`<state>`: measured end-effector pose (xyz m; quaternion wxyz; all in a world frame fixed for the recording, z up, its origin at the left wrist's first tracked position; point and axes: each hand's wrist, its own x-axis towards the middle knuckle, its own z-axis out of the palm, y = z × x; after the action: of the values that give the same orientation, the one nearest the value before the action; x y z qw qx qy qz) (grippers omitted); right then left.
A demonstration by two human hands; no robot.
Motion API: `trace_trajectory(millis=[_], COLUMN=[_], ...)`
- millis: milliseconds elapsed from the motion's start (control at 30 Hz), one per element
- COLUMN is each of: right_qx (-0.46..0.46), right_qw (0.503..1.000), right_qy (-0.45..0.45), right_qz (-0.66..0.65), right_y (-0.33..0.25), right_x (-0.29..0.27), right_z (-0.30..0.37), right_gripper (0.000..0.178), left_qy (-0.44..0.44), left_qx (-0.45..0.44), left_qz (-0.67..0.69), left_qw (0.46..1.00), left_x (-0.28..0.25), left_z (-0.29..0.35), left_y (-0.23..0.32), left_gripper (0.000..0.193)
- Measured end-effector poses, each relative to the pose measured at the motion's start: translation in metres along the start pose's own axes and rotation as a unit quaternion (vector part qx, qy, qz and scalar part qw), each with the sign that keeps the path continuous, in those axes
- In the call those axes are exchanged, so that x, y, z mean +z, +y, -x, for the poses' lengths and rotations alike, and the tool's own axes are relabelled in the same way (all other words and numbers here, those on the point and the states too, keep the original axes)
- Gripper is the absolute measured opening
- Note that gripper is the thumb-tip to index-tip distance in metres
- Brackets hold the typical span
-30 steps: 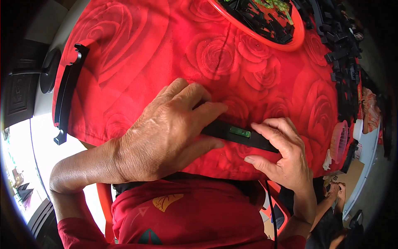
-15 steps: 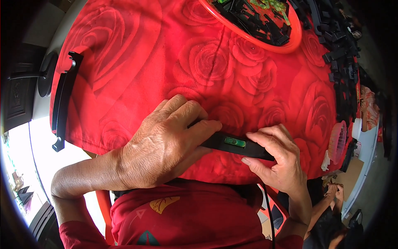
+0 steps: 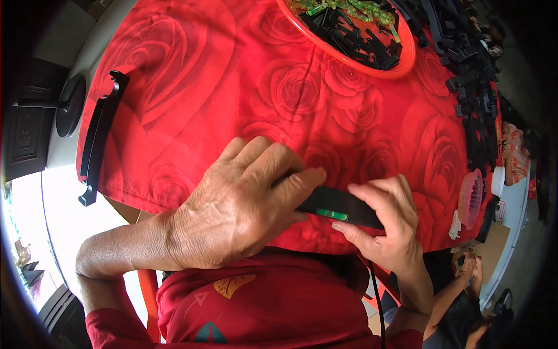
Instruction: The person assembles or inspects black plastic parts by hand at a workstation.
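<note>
Between my two hands, above the near edge of the table, is a black spirit level (image 3: 361,212) with a green vial (image 3: 332,214) set into it. My left hand (image 3: 244,200) is wrapped over its left end, back of the hand up, hiding that end. At the right end, my right hand (image 3: 390,218) grips it between the thumb on the near side and the fingers on the far side. Another long black plastic body (image 3: 102,136) with notched ends lies by the table's left edge, apart from both hands.
A red-orange basin (image 3: 401,65) at the far side holds small black pieces and yellow-green vials. Black plastic parts (image 3: 474,87) are heaped along the right edge, with a pink plastic item (image 3: 470,199) nearer me. A co-worker's hands (image 3: 469,269) show at the lower right.
The spirit level has rolled in my hands, so its vial now shows as a narrower strip nearer the close edge. My left hand has shifted slightly right. The whole view has moved a little.
</note>
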<state>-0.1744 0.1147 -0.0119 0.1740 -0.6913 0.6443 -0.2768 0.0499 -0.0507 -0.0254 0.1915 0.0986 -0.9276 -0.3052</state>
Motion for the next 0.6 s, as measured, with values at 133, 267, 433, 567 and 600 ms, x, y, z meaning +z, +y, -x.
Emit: trace_trajectory(millis=[133, 267, 433, 567, 600], right_qx=[-0.086, -0.090, -0.141, -0.120, -0.121], right_qw=[0.990, 0.989, 0.987, 0.985, 0.985], right_qy=[0.023, 0.014, 0.023, 0.023, 0.014], right_qz=[0.111, 0.115, 0.080, 0.121, 0.121], right_y=[-0.002, -0.011, -0.005, -0.012, -0.010], right_x=[0.013, 0.021, 0.028, 0.027, 0.027], right_z=[0.024, 0.037, 0.044, 0.032, 0.031], right_gripper=[0.057, 0.051, 0.033, 0.030, 0.030], left_qy=[0.014, 0.031, 0.006, 0.038, 0.034], left_qx=[0.072, 0.086, 0.150, 0.113, 0.116], left_qz=[-0.082, -0.080, -0.072, -0.046, -0.049], left_qw=[0.994, 0.993, 0.986, 0.992, 0.991], left_x=[0.010, 0.020, 0.014, 0.022, 0.023], left_z=[0.025, 0.046, 0.053, 0.052, 0.051], left_y=[-0.001, 0.006, 0.005, 0.001, 0.000], left_gripper=[0.045, 0.038, 0.033, 0.030, 0.030])
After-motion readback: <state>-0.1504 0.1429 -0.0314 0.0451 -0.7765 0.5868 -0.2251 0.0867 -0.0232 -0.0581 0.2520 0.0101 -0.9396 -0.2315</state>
